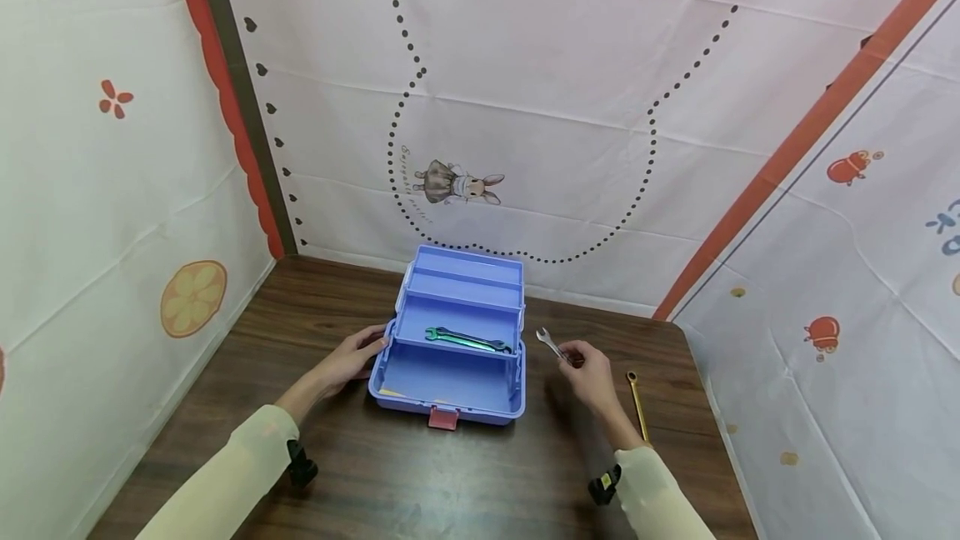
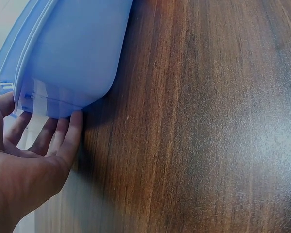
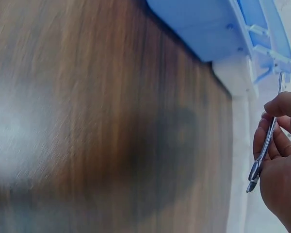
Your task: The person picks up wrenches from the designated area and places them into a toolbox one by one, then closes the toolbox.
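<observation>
A blue toolbox [image 1: 450, 375] stands open on the table, its tiered trays raised at the back. In its lower tray lie a green wrench [image 1: 467, 341] and a dark one beside it. The left hand [image 1: 351, 361] touches the box's left side; in the left wrist view the fingertips [image 2: 75, 115] rest on the blue wall [image 2: 82, 53]. Right of the box, the right hand [image 1: 591, 375] holds a silver wrench [image 1: 550, 342] above the table, pinched between thumb and fingers. In the right wrist view that hand [image 3: 281, 150] has the wrench [image 3: 266, 145] lying across the palm.
A yellow-gold wrench [image 1: 637, 407] lies on the brown wooden table [image 1: 450, 490], to the right of the right forearm. Printed white cloth [image 1: 540, 173] hangs behind the table and at both sides. Red latch [image 1: 443, 418] at the box's front edge.
</observation>
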Tool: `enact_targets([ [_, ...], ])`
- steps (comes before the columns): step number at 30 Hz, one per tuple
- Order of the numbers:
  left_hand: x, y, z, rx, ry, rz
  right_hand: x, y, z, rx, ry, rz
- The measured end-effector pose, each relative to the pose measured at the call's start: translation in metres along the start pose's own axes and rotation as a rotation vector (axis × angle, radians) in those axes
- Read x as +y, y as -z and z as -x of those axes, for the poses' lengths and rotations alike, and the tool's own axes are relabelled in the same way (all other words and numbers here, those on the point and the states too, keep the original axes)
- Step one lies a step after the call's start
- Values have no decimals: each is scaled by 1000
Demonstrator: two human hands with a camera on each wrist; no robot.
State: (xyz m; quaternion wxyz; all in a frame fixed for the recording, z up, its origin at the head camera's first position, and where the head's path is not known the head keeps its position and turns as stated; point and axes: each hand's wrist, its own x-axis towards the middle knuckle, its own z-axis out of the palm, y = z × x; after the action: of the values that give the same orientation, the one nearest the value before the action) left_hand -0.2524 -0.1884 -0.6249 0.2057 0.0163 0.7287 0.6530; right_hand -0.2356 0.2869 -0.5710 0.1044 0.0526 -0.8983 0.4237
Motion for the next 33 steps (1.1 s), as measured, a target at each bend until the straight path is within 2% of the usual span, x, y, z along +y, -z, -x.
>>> enact_targets([
  [16, 0, -1, 0, 0, 4, -3, -44, -15, -16, -119, 92, -21],
  [24, 2, -1, 2, -9, -23, 10, -58, -27, -26, -154, 154, -9],
  [33, -1, 0, 0, -2, -12, 7, -69, -41, -36, -186, 191, -2],
])
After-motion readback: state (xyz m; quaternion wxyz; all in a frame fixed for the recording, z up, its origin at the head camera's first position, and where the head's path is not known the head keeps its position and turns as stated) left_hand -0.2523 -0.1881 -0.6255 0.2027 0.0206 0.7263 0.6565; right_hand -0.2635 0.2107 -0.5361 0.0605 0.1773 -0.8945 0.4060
